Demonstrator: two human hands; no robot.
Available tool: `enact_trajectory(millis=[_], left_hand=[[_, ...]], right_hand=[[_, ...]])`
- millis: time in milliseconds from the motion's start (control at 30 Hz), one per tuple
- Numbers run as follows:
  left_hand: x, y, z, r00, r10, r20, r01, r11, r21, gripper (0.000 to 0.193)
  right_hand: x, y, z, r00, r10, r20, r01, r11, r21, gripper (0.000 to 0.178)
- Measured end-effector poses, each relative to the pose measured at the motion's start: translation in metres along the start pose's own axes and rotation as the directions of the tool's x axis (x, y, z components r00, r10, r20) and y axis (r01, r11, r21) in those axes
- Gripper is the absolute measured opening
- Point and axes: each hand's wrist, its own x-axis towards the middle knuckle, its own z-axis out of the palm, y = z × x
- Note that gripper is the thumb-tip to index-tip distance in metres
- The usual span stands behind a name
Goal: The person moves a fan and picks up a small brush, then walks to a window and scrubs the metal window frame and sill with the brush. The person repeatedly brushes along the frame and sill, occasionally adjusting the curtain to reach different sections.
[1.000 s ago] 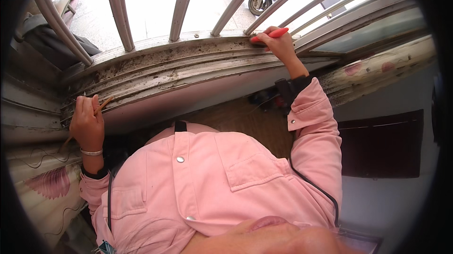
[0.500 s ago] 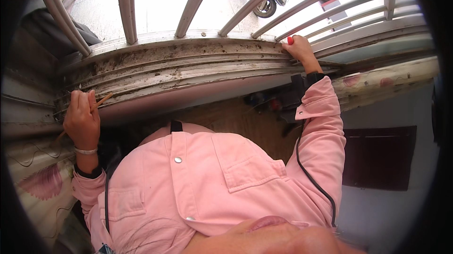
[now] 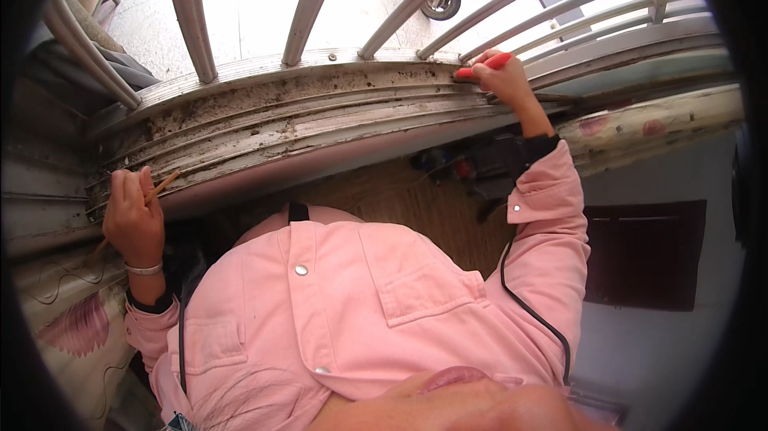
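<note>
My left hand (image 3: 133,221) is closed around a thin wooden stick (image 3: 166,184) at the left end of a dirty window track (image 3: 288,127). One end of the stick pokes out past my fingers. My right hand (image 3: 510,85) grips a red tool (image 3: 498,61) at the right end of the track, next to the foot of a window bar. Part of the tool lies behind my fingers, and its exact kind cannot be made out. Dark grime and crumbs lie along the track's grooves.
Metal window bars (image 3: 314,7) rise along the far side of the track. Outside stands a scooter (image 3: 442,0). A flowered curtain (image 3: 640,131) hangs on the right, another flowered cloth (image 3: 76,327) at lower left. Below the sill shows a wooden floor (image 3: 408,211).
My right hand has turned and lifted slightly, so more of the red tool shows. My left hand sits slightly lower in the picture, still with the stick. The whole view has shifted a little.
</note>
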Motion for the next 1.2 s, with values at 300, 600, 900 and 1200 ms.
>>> enact_trajectory(millis=[300, 600, 900, 1200], left_hand=[[0.001, 0.003, -0.002, 1.000, -0.005, -0.010, 0.005, 1.000, 0.017, 0.025], [0.011, 0.007, -0.015, 1.000, -0.013, -0.017, 0.014, 1.000, 0.025, 0.027], [-0.006, 0.010, -0.019, 1.000, -0.031, -0.001, 0.031, 0.999, 0.026, 0.027], [-0.007, 0.010, -0.028, 0.995, -0.024, -0.101, 0.028, 0.999, 0.034, 0.027]], right_hand=[[-0.009, -0.011, 0.002, 0.977, 0.213, -0.027, -0.212, 0.976, 0.042, 0.015], [-0.038, -0.025, -0.020, 0.965, 0.035, -0.261, 0.096, 0.876, 0.473, 0.012], [-0.051, -0.026, 0.012, 0.996, -0.036, -0.080, 0.070, 0.878, 0.474, 0.011], [-0.049, -0.050, 0.031, 0.987, -0.026, -0.161, 0.102, 0.868, 0.486, 0.011]])
